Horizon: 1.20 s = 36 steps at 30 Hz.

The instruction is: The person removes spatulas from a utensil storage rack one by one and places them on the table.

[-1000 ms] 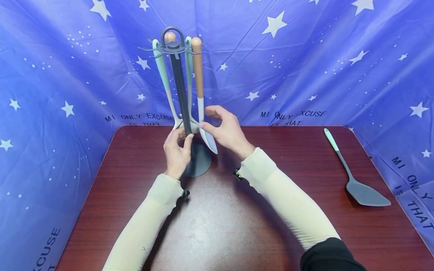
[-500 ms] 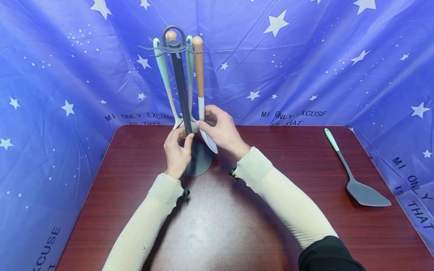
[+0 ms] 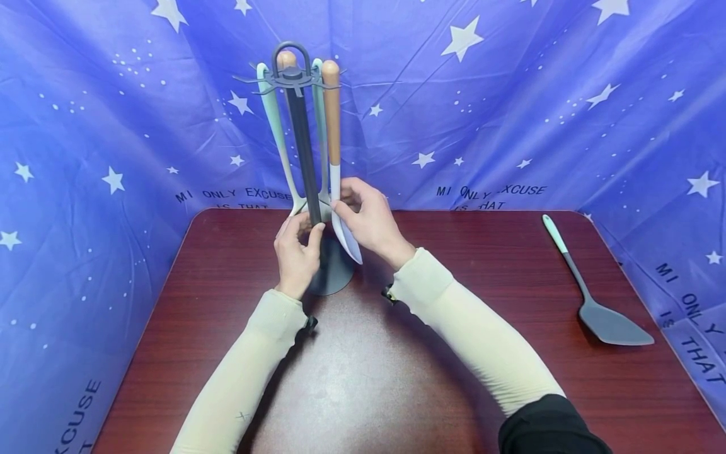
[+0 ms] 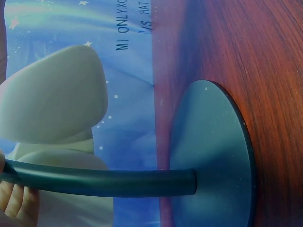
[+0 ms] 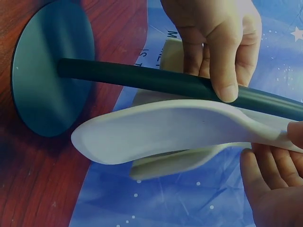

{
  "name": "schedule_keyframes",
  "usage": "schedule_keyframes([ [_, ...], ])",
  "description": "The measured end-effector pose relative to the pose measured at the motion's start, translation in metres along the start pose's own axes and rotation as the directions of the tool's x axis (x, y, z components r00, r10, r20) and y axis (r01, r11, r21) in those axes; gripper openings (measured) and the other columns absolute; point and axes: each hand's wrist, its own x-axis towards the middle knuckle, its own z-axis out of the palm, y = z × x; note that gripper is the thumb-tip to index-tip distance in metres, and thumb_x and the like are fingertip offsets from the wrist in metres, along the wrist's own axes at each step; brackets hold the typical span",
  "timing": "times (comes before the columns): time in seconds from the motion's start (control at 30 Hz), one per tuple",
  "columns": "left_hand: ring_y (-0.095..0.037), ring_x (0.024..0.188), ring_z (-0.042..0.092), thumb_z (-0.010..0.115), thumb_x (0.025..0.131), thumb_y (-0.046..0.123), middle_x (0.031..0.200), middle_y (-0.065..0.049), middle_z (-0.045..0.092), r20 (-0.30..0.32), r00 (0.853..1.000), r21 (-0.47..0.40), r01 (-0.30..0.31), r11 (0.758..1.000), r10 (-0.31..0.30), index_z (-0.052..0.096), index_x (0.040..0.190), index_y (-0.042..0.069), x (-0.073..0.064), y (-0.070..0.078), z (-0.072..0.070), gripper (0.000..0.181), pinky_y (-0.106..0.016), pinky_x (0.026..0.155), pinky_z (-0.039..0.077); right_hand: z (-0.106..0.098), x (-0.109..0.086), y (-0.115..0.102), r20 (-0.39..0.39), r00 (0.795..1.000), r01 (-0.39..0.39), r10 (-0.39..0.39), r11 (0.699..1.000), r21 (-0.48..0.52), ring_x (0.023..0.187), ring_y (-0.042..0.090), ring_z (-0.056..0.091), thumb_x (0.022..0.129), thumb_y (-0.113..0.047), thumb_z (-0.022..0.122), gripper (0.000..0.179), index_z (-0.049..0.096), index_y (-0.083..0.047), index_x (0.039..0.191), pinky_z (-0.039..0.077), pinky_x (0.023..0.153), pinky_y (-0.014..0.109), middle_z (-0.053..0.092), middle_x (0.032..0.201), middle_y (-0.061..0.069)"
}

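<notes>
A dark utensil stand (image 3: 304,157) with a ring of hooks on top and a round base stands on the table. My left hand (image 3: 297,255) grips its pole low down, thumb at the front. On the stand's right side hangs a white spoon (image 3: 336,180) with a wooden handle, nearly upright. My right hand (image 3: 374,221) pinches the spoon's neck between thumb and fingers. In the right wrist view, the spoon's bowl (image 5: 151,130) lies beside the pole. Two mint-handled utensils (image 3: 275,132) and another wooden handle (image 3: 287,59) hang around the pole, their lower parts partly hidden.
A grey spatula (image 3: 612,325) with a mint handle lies near the right edge of the reddish-brown table (image 3: 482,252). Blue star-printed cloth (image 3: 408,126) hangs behind the table and at both sides.
My right hand has shifted slightly left, and the spoon's bowl has dropped and turned a little. The right-hand mint utensil has swung slightly. My left hand has kept its grip on the pole.
</notes>
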Motion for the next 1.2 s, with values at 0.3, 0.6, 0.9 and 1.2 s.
schedule_keyframes([
  [0.3,-0.025,0.08,0.064,0.072,0.084,0.006,0.088,-0.014,0.067,0.023,0.999,0.012,0.022,1.0,-0.023,0.067,0.099,-0.002,-0.004,-0.026,0.002,0.018,-0.032,0.073,0.055,0.0,-0.008,0.003,0.032,0.999,-0.016,0.014,0.998,0.065,0.089,0.016,0.065,0.088,0.001,0.062,0.019,0.062,0.001,0.107,0.054,0.084,0.027,0.069,0.096,0.012],
  [0.6,-0.025,0.081,0.063,0.073,0.082,0.003,0.087,-0.013,0.068,0.014,1.0,0.014,0.012,1.0,-0.012,0.068,0.099,-0.002,-0.004,-0.025,0.003,0.018,-0.033,0.072,0.055,0.0,-0.015,0.004,0.031,0.999,0.008,-0.011,0.994,0.105,0.086,0.017,0.065,0.088,0.001,0.062,0.018,0.062,0.002,0.106,0.055,0.083,0.029,0.068,0.094,0.013],
  [0.9,-0.036,0.079,0.061,0.069,0.078,-0.012,0.084,-0.024,0.064,0.004,1.0,-0.009,0.017,1.0,-0.016,0.063,0.095,-0.012,0.001,0.009,-0.001,0.018,-0.047,0.07,0.054,-0.004,-0.023,0.002,0.022,1.0,0.019,-0.021,0.998,0.06,0.083,0.016,0.065,0.088,-0.002,0.064,0.017,0.063,-0.002,0.105,0.056,0.078,0.033,0.069,0.091,0.008],
  [1.2,-0.037,0.078,0.062,0.069,0.079,-0.013,0.085,-0.024,0.063,0.007,1.0,-0.016,0.019,1.0,-0.018,0.063,0.096,-0.012,0.002,0.014,-0.002,0.019,-0.051,0.07,0.054,-0.003,-0.034,-0.005,0.008,0.999,0.048,-0.049,0.998,0.032,0.081,0.015,0.065,0.086,-0.001,0.067,0.018,0.064,-0.002,0.104,0.057,0.071,0.031,0.069,0.089,0.009],
])
